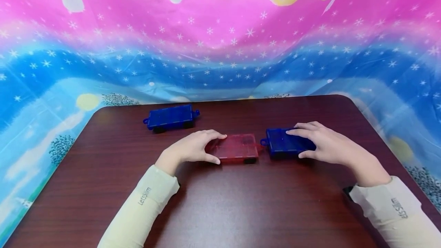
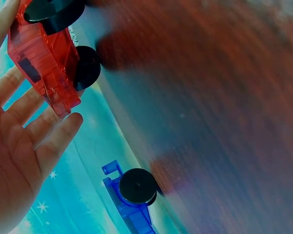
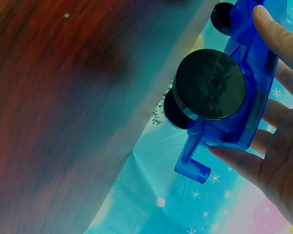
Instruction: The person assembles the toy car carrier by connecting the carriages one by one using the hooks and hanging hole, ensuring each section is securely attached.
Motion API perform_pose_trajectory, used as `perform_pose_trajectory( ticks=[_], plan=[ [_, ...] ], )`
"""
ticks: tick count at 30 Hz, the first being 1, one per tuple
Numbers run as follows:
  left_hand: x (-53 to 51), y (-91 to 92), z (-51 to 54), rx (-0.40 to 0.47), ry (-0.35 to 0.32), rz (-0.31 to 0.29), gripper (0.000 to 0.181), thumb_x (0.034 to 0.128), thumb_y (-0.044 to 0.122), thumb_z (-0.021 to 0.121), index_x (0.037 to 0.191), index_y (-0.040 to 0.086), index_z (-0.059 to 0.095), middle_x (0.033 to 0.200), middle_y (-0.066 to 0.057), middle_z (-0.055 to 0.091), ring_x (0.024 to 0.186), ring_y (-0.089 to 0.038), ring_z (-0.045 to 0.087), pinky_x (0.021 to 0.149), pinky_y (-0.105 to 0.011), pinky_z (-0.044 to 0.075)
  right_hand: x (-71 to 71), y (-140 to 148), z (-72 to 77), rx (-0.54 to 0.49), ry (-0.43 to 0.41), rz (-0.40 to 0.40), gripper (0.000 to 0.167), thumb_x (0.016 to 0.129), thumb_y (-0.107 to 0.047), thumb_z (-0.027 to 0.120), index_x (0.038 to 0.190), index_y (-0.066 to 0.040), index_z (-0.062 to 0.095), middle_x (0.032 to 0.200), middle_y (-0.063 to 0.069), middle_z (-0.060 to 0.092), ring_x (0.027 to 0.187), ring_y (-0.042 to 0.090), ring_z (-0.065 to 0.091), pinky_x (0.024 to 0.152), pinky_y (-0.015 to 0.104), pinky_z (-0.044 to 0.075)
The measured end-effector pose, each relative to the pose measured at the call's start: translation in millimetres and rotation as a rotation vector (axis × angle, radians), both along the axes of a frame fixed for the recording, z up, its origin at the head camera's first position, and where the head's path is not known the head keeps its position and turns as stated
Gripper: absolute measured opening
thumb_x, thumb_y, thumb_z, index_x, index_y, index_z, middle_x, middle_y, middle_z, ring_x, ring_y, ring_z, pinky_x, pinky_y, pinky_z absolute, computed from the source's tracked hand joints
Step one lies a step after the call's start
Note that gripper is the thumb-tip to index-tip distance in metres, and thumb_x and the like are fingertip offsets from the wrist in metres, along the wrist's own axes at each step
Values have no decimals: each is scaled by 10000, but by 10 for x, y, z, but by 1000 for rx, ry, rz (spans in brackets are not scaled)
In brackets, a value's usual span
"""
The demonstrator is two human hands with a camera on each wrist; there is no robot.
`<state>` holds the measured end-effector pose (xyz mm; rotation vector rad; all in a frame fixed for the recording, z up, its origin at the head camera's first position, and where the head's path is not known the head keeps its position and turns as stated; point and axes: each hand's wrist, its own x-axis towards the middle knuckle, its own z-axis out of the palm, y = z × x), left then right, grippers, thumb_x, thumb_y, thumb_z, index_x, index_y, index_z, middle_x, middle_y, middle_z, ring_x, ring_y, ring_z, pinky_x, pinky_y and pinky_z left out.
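Note:
In the head view, my left hand (image 1: 194, 147) holds the left end of a translucent red toy wagon (image 1: 239, 147), thumb on the near side and fingers on the far side. My right hand (image 1: 329, 146) grips the right part of a dark blue toy wagon (image 1: 280, 141) from above. The two wagons stand end to end, the red coupling close by the blue ring; whether they are linked I cannot tell. Black wheels show under the red wagon (image 2: 44, 53) in the left wrist view. A bent blue hook (image 3: 193, 168) sticks out from the held wagon in the right wrist view.
A second blue wagon (image 1: 170, 118) stands at the back left of the dark wood table (image 1: 224, 209), with a coupling at each end. Behind the table's far edge hangs a pink and blue cloth (image 1: 220, 49) with printed snowflakes.

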<state>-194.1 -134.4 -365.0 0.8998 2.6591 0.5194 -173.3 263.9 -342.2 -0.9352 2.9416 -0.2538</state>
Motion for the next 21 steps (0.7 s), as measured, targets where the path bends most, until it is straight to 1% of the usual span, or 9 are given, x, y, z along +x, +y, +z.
perform_pose_trajectory(
  ticks=[13,21],
  plan=[
    [4,-7,-15,10,10,-2,785,802,464,804,1473,206,491,1501,-22,500,1406,-236,448,1178,-452,359,-3,-13,-53,20,-6,12,625,805,-260,828,1379,-170,601,1429,223,531,1313,434,463,999,604,469],
    [10,-2,19,0,23,-19,780,807,476,797,1470,195,496,1500,-30,502,1417,-242,438,1186,-448,347,-7,5,-93,4,-40,10,623,808,-259,824,1381,-164,599,1435,235,524,1319,447,460,1007,620,451]
  ],
)
